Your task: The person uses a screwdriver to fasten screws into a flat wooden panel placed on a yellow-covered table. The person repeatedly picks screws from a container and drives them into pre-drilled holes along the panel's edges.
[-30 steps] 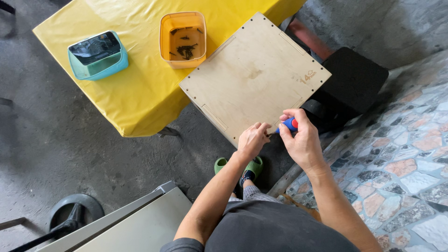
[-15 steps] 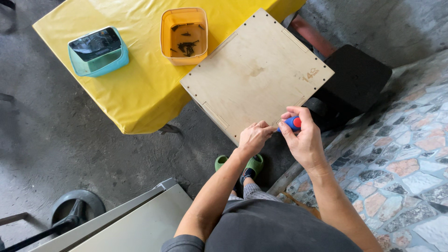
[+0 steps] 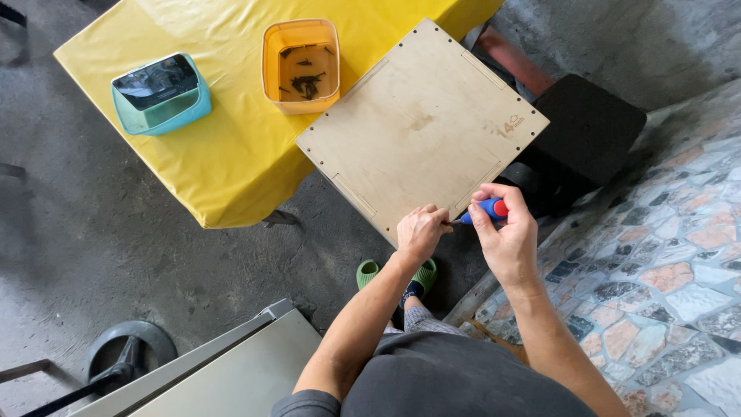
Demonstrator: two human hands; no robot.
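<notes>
This looks like an informal home workshop, perhaps a yard or garage: a rough concrete floor (image 3: 116, 255) meets irregular stone paving (image 3: 664, 255), a low table under a yellow plastic cover (image 3: 224, 154) carries a plywood panel (image 3: 421, 127) and an orange tub of dark screws (image 3: 301, 66), and a metal stand base (image 3: 127, 359) sits nearby.

Grey concrete floor (image 3: 100, 232) — stone mosaic (image 3: 664, 255)
</notes>
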